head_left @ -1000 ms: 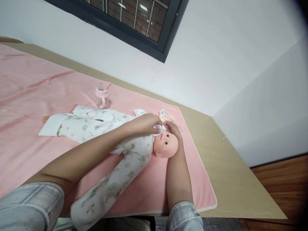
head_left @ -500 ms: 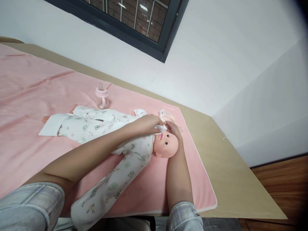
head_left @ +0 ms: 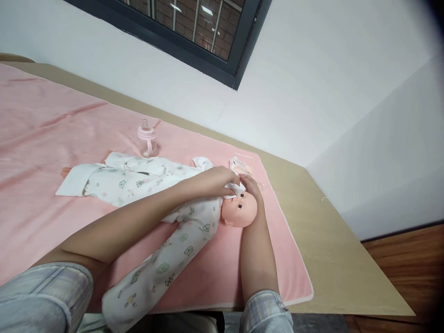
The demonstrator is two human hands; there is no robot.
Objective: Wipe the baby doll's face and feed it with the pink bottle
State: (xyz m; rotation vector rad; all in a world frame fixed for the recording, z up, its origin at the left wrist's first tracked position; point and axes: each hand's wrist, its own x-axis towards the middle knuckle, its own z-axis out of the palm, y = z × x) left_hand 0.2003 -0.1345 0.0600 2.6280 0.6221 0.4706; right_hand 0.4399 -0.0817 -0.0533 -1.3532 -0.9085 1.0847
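A bald baby doll (head_left: pixel 243 212) in white patterned clothes (head_left: pixel 152 185) lies on its back on a pink blanket (head_left: pixel 204 286), head to the right. My left hand (head_left: pixel 222 180) reaches over its chest and pinches a white tissue (head_left: pixel 236 188) against the face, beside the mouth. My right hand (head_left: pixel 251 186) is at the far side of the doll's head, its fingers bent near the cheek and partly hidden; whether it grips anything is unclear.
A clear baby bottle with a pink collar (head_left: pixel 147 139) stands beyond the doll's legs. Past my right hand lies a small transparent packet (head_left: pixel 239 164). The wooden table (head_left: pixel 333 259) shows around the blanket, with a wall and window behind.
My left hand has shifted slightly right with the tissue, which now covers more of the doll's mouth area. My right hand has hardly moved.
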